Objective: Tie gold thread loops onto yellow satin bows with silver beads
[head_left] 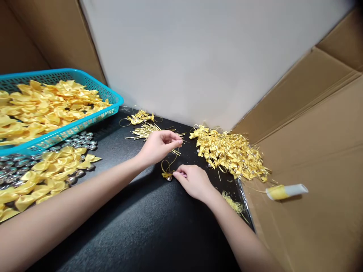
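Near the table's middle, my right hand [195, 180] is closed in a pinch at the edge of a small yellow bow [166, 175]. A shiny silver bead [169, 178] hangs at the bow. Something pinkish shows between the right fingers, too small to name. My left hand [161, 145] is raised a little above and beyond it, thumb and fingertips pressed together. From the bow a thin gold cord [163, 164] loops up towards the left fingertips, where it seems to be pinched. Behind the left hand lies a bundle of gold ties [144, 130], partly covered by it.
A blue basket [119, 101] of yellow ribbon bows stands left, with silver beads [81, 140] and loose bows [56, 164] before it. Beaded bows [229, 151] are heaped right, a smaller group [140, 117] behind. Thread scraps [234, 204], a thread-wound tube [286, 191] and cardboard [317, 143] edge the right.
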Demonstrator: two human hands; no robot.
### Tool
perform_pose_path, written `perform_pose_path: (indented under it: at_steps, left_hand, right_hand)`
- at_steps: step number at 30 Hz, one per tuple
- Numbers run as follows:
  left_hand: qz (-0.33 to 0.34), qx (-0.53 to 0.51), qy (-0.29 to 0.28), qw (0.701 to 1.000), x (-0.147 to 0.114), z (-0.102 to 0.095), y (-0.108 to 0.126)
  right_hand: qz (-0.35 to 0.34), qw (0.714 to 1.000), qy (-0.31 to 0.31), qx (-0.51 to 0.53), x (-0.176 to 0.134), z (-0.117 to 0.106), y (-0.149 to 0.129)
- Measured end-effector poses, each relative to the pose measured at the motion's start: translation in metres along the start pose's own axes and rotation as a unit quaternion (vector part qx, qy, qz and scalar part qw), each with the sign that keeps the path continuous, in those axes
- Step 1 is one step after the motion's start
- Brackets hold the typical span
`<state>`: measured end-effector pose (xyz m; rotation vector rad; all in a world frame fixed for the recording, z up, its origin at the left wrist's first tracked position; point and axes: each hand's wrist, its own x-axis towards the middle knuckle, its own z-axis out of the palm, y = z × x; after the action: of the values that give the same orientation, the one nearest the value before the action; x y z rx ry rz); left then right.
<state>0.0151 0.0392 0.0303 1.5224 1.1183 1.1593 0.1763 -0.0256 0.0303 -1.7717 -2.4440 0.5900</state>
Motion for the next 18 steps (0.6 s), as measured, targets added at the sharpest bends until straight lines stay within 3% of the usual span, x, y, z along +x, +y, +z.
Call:
perform_pose_path:
  at_steps: [18]
  left_hand:
    - [-0.001, -0.010, -0.013, 1.000, -0.0010, 0.0024, -0.0019]
  right_hand:
    - [0.019, 1.000, 0.004, -0.016, 0.0107, 0.0030, -0.0046]
